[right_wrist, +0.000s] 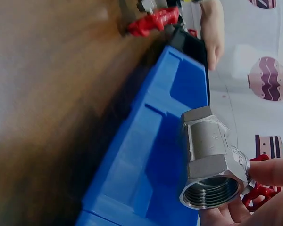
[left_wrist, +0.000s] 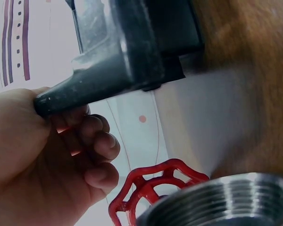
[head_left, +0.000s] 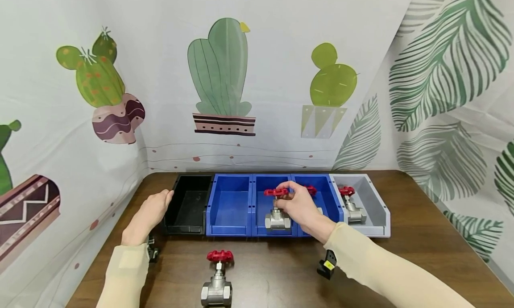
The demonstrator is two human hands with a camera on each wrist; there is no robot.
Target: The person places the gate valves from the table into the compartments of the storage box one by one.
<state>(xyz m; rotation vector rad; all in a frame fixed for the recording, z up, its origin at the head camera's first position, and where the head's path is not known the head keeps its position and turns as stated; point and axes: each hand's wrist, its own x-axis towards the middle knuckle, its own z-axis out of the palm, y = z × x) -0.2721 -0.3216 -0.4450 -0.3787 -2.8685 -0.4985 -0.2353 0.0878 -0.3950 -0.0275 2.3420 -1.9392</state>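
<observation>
Head view: my right hand (head_left: pixel 302 208) pinches the gate valve (head_left: pixel 277 221) near its handwheel (head_left: pixel 273 192), probably the surest hold, its heavy-looking, rigid body below my fingers (head_left: pixel 286 185); my left hand (head_left: pixel 149 212) grips the black bin (head_left: pixel 185 230).

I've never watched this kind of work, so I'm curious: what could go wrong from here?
The metal valve might slip, since the right hand grips it up near its red handwheel, with the heavy-looking body hanging below. If lowered, it could knock a wall of the middle blue bin. And the left hand, holding the black bin by its edge, might tug that bin out of line.
</observation>
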